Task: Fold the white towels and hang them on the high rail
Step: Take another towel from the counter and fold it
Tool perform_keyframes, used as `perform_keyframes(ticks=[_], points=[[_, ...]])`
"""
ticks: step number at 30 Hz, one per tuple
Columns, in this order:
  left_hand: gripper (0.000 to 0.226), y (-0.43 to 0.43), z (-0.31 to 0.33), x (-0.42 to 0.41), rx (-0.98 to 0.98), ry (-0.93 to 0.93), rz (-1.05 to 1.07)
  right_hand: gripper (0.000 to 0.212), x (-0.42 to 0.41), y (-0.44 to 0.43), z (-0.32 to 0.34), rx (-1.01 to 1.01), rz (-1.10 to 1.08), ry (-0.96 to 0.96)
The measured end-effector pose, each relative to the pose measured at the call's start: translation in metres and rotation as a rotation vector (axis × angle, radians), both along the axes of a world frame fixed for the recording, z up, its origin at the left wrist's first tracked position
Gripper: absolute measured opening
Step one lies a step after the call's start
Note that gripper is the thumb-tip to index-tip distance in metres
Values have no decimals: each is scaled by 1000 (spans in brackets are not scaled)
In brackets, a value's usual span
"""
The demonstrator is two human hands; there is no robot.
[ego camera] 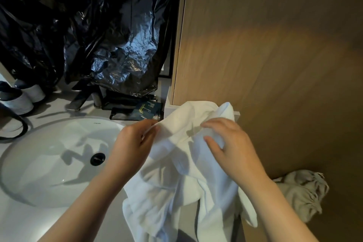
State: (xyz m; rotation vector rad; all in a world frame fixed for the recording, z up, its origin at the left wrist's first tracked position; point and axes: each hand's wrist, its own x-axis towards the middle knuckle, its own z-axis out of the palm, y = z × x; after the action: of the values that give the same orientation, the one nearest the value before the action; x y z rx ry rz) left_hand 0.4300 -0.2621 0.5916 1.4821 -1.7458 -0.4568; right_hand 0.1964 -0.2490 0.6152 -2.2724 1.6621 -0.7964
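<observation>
A crumpled white towel (182, 188) lies on the counter to the right of the sink and hangs over the counter's front edge. My left hand (131, 143) pinches the towel's upper left edge between thumb and fingers. Over the towel's upper right part, my right hand (231, 145) has its fingers curled into the cloth. A second crumpled whitish cloth (302, 192) lies lower down on the right, below the counter's edge. No rail is in view.
A white oval sink (49, 163) with a dark drain fills the left. Black plastic sheeting (94, 25) covers the back. Dark sachets (141, 113) and white cups (21, 96) stand behind the sink. A wooden panel (275, 45) rises on the right.
</observation>
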Motion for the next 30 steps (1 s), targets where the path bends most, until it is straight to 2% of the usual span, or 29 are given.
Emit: perform_keyframes(ticks=[2,5,8,13,16,21,25,28,30], points=[[13,-1,-2,4,12,4,22,31,6,-2,-9,134,103,48],[13,-3,-5,7,29,11,26,41,10,-14,-24,210,155,163],[12,-1,-5,8,37,50,12,50,2,-31,-33,229,67,277],[13,-2,-7,9,37,70,16,63,-11,-45,-40,375,-21,425],[12,-2,-7,8,35,66,28,59,-8,-43,-43,383,-24,427],[13,-4,-7,8,29,66,22,39,2,-38,-41,257,2,384],[12,-4,-8,7,16,66,33,48,13,-35,-55,410,108,360],[11,-3,-4,6,2,57,27,19,16,-36,-59,385,124,386],[12,-2,-3,8,16,51,6,22,11,-34,-55,353,156,362]])
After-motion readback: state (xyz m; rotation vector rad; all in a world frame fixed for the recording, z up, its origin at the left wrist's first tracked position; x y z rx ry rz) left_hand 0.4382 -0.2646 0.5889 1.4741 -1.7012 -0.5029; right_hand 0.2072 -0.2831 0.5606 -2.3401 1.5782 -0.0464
